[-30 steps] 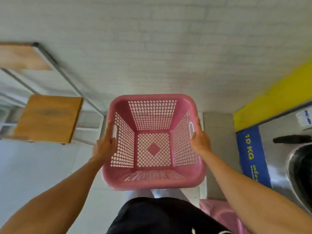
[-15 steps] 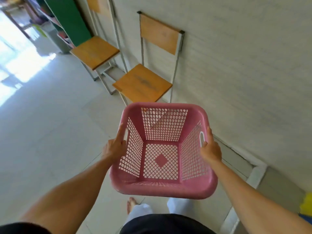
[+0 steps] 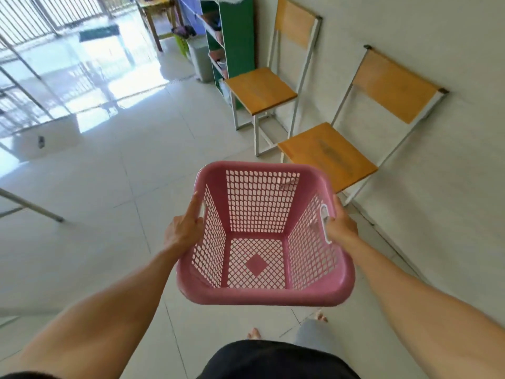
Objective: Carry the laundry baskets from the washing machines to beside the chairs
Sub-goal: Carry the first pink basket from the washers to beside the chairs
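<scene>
A person carries an empty pink laundry basket in both hands above a pale tiled floor, seen from a head-worn camera looking down. The left hand is closed on the basket's left rim at its handle slot, the forefinger lying straight along the edge; the right hand is closed on the right rim at the opposite handle slot. The basket is held in front of the body at the centre of the view, clear of the floor, its lattice walls and base showing the tiles through them. Just beyond its far right corner stands the near chair, a wooden seat and backrest on a white metal frame, set against the white wall. A second, matching far chair stands further along the same wall, close beside a green shelf unit. A grey bin sits just left of the shelves, and a wooden counter stands at the far end of the room near bright barred openings at the far left. The person's bare toes show on the tiles below the basket, above dark shorts at the bottom edge.
</scene>
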